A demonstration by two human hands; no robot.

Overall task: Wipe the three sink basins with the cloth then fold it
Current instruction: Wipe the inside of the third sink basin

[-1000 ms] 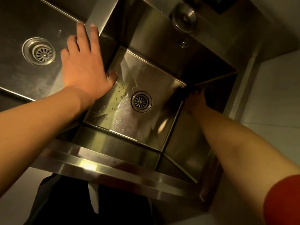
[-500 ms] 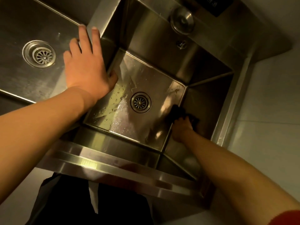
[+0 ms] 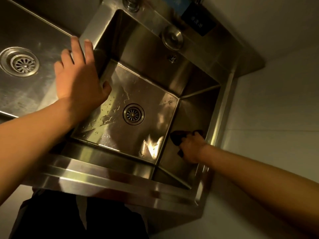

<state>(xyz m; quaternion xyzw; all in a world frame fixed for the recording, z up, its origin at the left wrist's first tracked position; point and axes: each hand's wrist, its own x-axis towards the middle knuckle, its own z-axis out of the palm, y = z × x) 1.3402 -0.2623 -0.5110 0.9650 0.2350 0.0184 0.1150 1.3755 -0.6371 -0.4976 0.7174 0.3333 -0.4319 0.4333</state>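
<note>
Right hand point(image 3: 190, 149) has dragged the dark cloth point(image 3: 177, 138) nearer along the basin's point(image 3: 151, 78) right wall, fingers curled over it; left hand point(image 3: 77, 78) stays flat, spread on the divider.

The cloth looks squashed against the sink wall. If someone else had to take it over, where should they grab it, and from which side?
Probably the dark bunched end of the cloth that sticks out past the fingers of the right hand, on the drain side. Come from above and from the basin's open middle: the wall backs the cloth, and the hand covers the rest. A pinch grip suits the loose fold.
</note>
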